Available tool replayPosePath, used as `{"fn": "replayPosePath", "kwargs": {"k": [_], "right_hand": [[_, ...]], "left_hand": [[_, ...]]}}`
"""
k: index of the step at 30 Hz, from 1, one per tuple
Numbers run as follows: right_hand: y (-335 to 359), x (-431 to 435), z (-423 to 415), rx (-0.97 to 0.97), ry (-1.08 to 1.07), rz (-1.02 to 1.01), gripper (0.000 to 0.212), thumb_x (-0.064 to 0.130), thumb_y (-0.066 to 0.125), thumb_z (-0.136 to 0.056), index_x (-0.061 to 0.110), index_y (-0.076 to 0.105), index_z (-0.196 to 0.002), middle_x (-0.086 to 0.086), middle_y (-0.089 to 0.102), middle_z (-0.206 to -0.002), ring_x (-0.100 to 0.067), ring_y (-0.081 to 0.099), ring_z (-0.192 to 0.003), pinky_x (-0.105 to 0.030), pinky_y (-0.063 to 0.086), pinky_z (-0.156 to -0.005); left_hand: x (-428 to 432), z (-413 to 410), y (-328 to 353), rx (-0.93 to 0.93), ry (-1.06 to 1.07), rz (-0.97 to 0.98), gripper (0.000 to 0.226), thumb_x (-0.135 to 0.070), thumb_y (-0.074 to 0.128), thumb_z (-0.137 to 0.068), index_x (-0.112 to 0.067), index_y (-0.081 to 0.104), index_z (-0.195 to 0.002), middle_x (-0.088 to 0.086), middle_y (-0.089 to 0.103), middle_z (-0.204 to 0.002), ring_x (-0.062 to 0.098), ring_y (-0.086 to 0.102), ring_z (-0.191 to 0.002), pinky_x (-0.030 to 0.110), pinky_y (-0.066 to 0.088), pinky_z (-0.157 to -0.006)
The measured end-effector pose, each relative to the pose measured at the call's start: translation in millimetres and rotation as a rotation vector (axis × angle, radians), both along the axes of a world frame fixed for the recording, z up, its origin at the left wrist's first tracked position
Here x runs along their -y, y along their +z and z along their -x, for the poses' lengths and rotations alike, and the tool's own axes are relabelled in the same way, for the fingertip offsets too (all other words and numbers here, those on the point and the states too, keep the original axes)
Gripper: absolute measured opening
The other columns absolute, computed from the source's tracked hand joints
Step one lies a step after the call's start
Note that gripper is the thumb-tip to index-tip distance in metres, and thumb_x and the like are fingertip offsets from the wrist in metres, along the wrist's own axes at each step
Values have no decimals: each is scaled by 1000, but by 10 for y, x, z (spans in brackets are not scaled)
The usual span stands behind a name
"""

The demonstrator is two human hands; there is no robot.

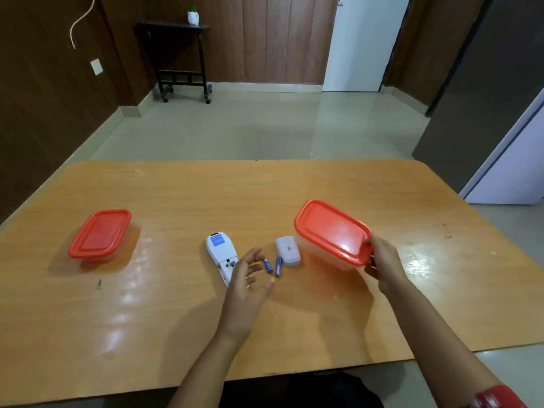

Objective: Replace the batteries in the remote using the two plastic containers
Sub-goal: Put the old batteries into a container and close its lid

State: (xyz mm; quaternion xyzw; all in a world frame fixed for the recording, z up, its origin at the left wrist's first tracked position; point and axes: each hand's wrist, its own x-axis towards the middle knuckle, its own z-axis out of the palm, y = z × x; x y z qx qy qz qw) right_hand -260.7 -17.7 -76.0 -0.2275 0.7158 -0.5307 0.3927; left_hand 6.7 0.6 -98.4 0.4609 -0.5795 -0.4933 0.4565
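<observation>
Red-lidded container [331, 231] tilts, gripped by right fingers [371, 262]; left fingers [254, 256] splayed beside batteries [272, 265].

An orange-brown laminated wooden table [176, 304] with a glossy, light-catching top fills the foreground of a room floored in pale grey-green tiles [235, 128]. Against the dark wood-panelled wall [44, 113] stands a black side table on castors [182, 54], bearing a small white pot with a green plant [193, 16]. A white cable [81, 20] hangs above a white wall plate [96, 66]. A white door [363, 45] stands at the far right.
</observation>
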Motion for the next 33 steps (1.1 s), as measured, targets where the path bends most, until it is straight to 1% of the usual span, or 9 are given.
{"fn": "replayPosePath", "kwargs": {"k": [3,5,7,11,15,20,23,28,33], "right_hand": [[6,-331,128,-96,194,-75,16,19,42,-92,14,54,-82,-4,46,-75,-19,44,-65,-28,34,-56],[-42,-445,142,-158,293,-106,18,21,42,-92,14,55,-84,-5,49,-81,-20,46,-74,-31,33,-60],[-84,-516,109,-166,352,-123,19,23,42,-93,12,56,-89,-7,52,-86,-22,48,-80,-32,35,-65],[-93,-542,40,-181,406,-118,20,21,42,-95,11,58,-87,-8,54,-88,-23,49,-83,-33,35,-67],[-69,-433,75,-377,360,-168,23,25,48,-92,14,60,-108,-6,61,-103,-23,56,-96,-38,45,-83],[-145,-337,-68,-679,269,-187,32,31,48,-91,11,58,-113,-10,58,-116,-28,57,-104,-40,46,-86],[-223,-324,-121,-788,227,-184,37,38,46,-95,9,58,-115,-12,53,-120,-30,54,-110,-41,45,-91],[-296,-365,-97,-778,179,-72,27,24,47,-98,7,58,-116,-11,54,-119,-25,54,-109,-36,45,-92],[-252,-411,-120,-730,139,186,25,18,46,-98,4,56,-116,-7,51,-112,-19,51,-103,-31,44,-90]], "left_hand": [[-117,163,-120,153,-217,4,96,-23,80,-70,-39,23,-146,-17,35,-147,-6,33,-135,16,29,-109],[-160,258,-155,227,-329,-27,116,-32,85,-62,-35,10,-150,-19,26,-152,-8,24,-139,18,23,-114],[-207,347,-166,258,-370,-65,126,-35,89,-55,-39,7,-150,-18,26,-152,-6,25,-139,19,25,-113],[-298,454,-191,289,-284,-37,107,-42,90,-44,-60,26,-129,-21,49,-136,-1,46,-127,18,39,-101],[-321,460,-189,351,-238,22,108,-44,89,-43,-66,22,-125,-22,49,-134,0,47,-124,23,42,-101],[-307,474,-144,375,-226,42,110,-53,88,-43,-60,21,-130,-19,50,-133,2,48,-122,25,43,-100],[-308,475,-134,411,-205,65,105,-58,87,-41,-51,31,-130,-19,55,-129,2,52,-118,29,47,-98],[-319,463,-140,489,-161,71,109,-62,86,-36,-43,38,-133,-19,58,-125,4,53,-116,32,48,-98],[-331,483,-91,552,-133,60,110,-60,85,-37,-35,40,-135,-10,56,-128,14,47,-123,39,40,-107]]}}
